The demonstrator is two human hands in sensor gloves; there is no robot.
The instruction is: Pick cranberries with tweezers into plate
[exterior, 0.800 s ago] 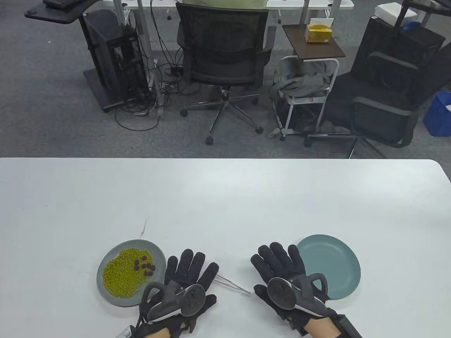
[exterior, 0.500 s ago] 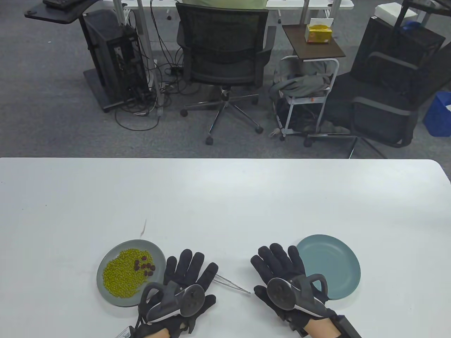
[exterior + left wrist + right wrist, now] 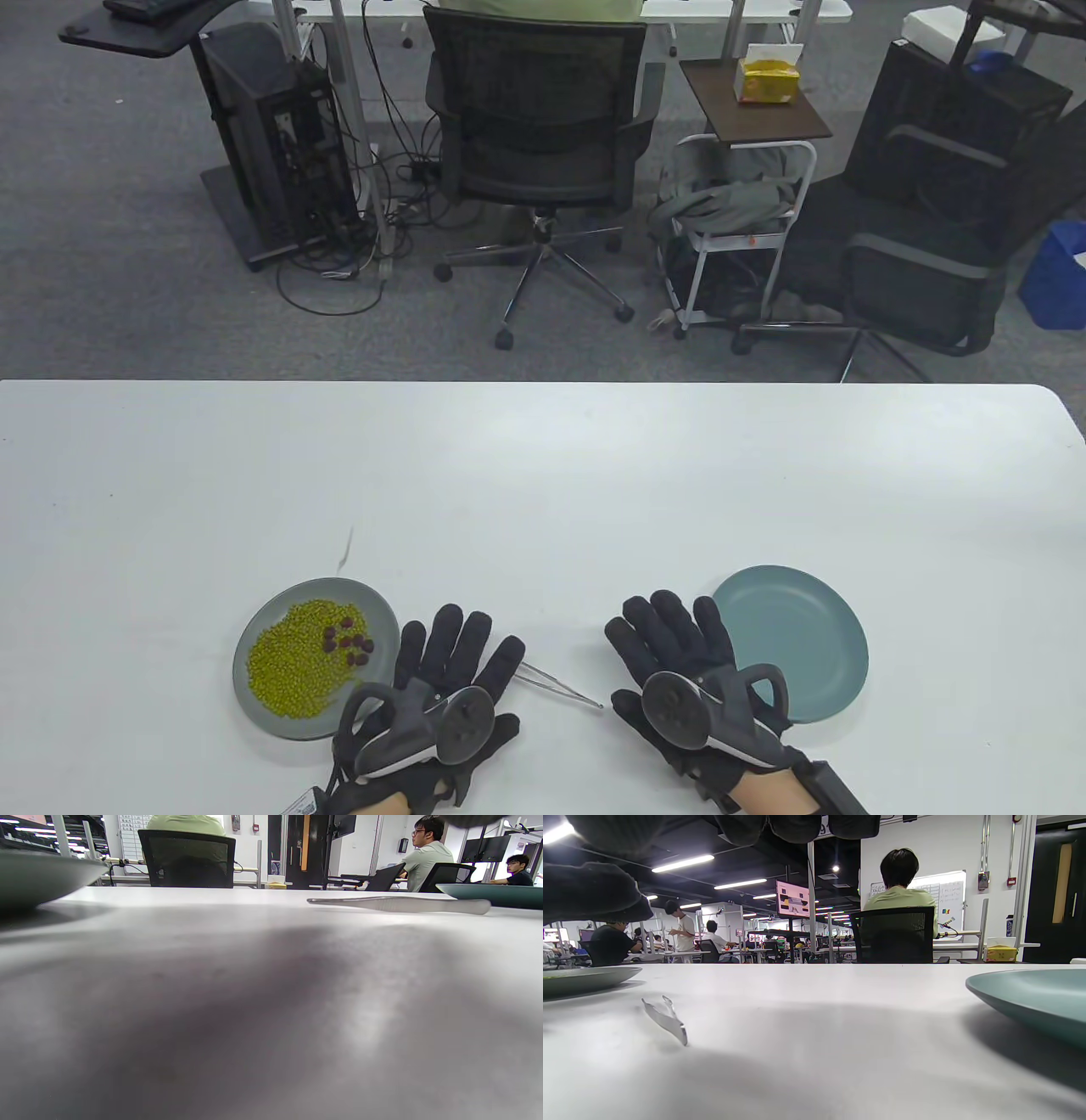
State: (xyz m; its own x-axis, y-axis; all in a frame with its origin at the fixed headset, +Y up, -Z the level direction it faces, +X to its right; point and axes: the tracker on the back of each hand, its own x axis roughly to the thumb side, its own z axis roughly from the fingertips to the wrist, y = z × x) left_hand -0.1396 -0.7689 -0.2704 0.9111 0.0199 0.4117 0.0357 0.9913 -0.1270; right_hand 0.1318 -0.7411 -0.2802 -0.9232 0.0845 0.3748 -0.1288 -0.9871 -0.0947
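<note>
Several dark red cranberries (image 3: 349, 642) lie on a heap of green beans in a grey plate (image 3: 271, 722) at the table's front left. An empty teal plate (image 3: 806, 645) sits at the front right. Metal tweezers (image 3: 562, 686) lie on the table between my hands; they also show in the left wrist view (image 3: 398, 905) and the right wrist view (image 3: 666, 1019). My left hand (image 3: 454, 658) rests flat and open, fingers spread, beside the grey plate. My right hand (image 3: 670, 632) rests flat and open next to the teal plate. Neither hand holds anything.
The white table (image 3: 543, 475) stretches far behind the plates. A small grey scrap (image 3: 346, 550) lies behind the grey plate. Office chairs, a cart and a computer stand on the floor beyond the table's far edge.
</note>
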